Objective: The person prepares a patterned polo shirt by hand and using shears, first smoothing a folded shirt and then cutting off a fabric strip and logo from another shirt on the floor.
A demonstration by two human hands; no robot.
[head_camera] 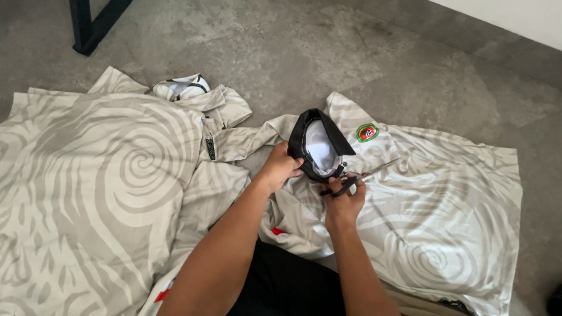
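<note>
The left hand [280,168] grips the black collar [310,131] of a cream shirt [445,210] with grey swirls, fingers curled over the collar's left edge and lifting it so the white lining inside faces up. The right hand [344,202] is closed around the handles of a pair of scissors [358,177], thumb and fingers through the loops; the blades point up and to the right, lying just beside the collar's lower right edge and over the shirt. Whether the blades bite the cloth I cannot tell. The shirt is spread on a grey concrete floor [328,52], its round red and green badge [367,132] just right of the collar. To the left lies a pile [99,175] of more cloth in the same swirl print, touching the shirt's sleeve, with another collar [182,88] at its top edge. A dark metal frame leg [88,26] stands on the floor at the upper left, well apart from the hands.
</note>
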